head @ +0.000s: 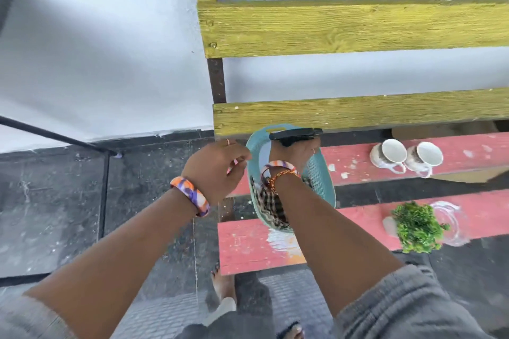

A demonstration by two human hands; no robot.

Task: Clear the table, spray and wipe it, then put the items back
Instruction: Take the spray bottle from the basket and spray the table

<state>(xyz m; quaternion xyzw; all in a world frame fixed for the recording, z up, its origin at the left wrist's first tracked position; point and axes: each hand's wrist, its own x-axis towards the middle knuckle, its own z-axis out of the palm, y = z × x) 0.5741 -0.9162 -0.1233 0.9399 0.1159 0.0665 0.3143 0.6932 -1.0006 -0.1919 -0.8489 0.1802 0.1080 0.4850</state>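
A teal plastic basket (319,173) stands on the left end of the pink slatted bench (248,245). A brown checked cloth (271,208) lies inside it. My right hand (296,151) reaches into the basket and is closed around a black object (293,135) that looks like a spray trigger head; what hangs below it is hidden by the hand. My left hand (217,168) is at the basket's left rim with its fingers curled onto the rim.
Two white cups (388,155) (425,158) lie on their sides on the back pink slat. A green plant (417,226) in a clear glass vase (451,224) lies on the front slat. Yellow back slats (358,27) rise behind. A black metal rod (55,135) crosses at left.
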